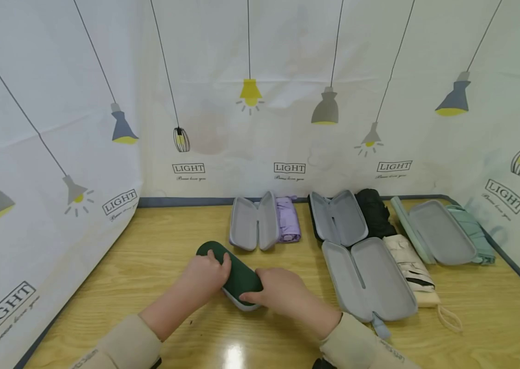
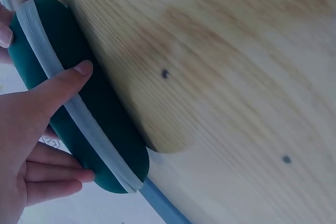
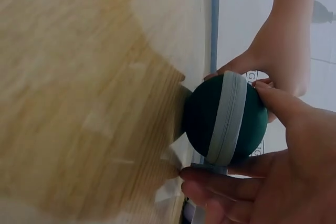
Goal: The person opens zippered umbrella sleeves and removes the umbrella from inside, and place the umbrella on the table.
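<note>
A dark green oblong zip case [image 1: 241,274] lies on the table, its lid down over the body. A pale grey zipper band [image 2: 94,129] runs round it, and its two edges meet where the left wrist view shows them. Across the case's far half, my left hand [image 1: 206,273] holds it, thumb on the near side and fingers on the other. The near end is gripped by my right hand [image 1: 282,290], thumb on one side and fingers on the other. In the right wrist view, a grey tab [image 3: 209,168] shows by the right fingertips. The case's contents are hidden.
Open grey-lined cases stand behind and to the right: a small one [image 1: 243,225], a black one [image 1: 324,215], a large one [image 1: 386,279] and a mint one [image 1: 442,233]. Beside them lie folded purple [image 1: 288,220], black [image 1: 373,212], cream [image 1: 407,261] and green [image 1: 474,230] fabric bundles.
</note>
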`<act>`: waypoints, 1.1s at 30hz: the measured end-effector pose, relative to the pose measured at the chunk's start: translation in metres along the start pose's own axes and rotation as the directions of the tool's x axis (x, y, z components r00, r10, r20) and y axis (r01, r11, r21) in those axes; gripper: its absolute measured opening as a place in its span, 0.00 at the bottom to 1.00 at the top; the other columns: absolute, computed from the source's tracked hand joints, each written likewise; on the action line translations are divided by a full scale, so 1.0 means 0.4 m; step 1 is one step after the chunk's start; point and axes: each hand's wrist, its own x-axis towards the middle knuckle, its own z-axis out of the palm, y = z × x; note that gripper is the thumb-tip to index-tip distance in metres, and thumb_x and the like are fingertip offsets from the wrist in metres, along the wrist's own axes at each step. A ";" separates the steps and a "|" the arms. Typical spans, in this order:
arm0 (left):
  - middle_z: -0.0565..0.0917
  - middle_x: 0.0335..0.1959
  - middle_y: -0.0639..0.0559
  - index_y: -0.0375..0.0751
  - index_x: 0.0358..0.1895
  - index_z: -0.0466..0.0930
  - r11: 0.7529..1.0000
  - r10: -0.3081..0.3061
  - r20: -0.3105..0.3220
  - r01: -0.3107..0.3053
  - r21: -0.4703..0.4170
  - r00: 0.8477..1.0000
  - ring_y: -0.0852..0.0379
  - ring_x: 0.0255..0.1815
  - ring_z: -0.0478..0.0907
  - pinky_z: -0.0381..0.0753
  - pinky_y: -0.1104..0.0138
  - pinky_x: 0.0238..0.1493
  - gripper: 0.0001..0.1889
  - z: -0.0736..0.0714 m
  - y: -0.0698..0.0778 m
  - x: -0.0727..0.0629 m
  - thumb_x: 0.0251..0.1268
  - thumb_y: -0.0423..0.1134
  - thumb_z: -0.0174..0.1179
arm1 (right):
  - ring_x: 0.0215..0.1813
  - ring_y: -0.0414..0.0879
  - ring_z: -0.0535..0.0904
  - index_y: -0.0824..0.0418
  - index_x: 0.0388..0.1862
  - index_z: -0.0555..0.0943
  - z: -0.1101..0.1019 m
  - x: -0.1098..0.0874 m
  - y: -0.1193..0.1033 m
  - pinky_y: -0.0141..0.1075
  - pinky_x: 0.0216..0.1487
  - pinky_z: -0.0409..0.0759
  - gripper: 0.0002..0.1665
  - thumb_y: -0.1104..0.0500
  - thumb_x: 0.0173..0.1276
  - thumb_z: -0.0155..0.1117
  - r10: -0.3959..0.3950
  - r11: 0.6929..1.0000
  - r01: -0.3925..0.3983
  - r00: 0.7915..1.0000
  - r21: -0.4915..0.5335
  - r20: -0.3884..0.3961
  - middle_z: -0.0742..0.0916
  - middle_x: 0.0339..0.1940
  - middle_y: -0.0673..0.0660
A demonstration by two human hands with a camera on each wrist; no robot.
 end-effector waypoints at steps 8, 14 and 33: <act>0.79 0.56 0.36 0.37 0.58 0.77 0.991 -0.007 0.034 0.011 -0.137 0.999 0.42 0.53 0.79 0.83 0.56 0.45 0.41 -0.003 -0.003 0.004 0.46 0.64 0.71 | 0.29 0.41 0.77 0.57 0.41 0.82 -0.010 -0.004 0.019 0.40 0.31 0.77 0.27 0.35 0.61 0.66 0.002 0.996 -0.007 0.998 0.085 0.069 0.83 0.29 0.47; 0.78 0.59 0.40 0.42 0.61 0.75 0.950 0.009 0.069 0.013 -0.312 0.998 0.42 0.57 0.77 0.77 0.51 0.54 0.41 0.020 -0.053 0.000 0.44 0.61 0.74 | 0.37 0.42 0.80 0.59 0.54 0.82 -0.015 -0.004 0.034 0.41 0.38 0.79 0.35 0.34 0.60 0.67 -0.004 0.997 -0.004 0.995 0.077 0.100 0.86 0.40 0.49; 0.80 0.56 0.53 0.51 0.59 0.76 0.593 0.164 0.265 0.119 -0.796 0.950 0.52 0.57 0.76 0.72 0.56 0.59 0.32 0.081 -0.150 0.049 0.48 0.47 0.76 | 0.57 0.54 0.77 0.62 0.65 0.76 -0.048 -0.027 0.094 0.49 0.56 0.76 0.43 0.42 0.55 0.76 -0.039 0.963 0.004 0.991 0.270 0.125 0.81 0.58 0.58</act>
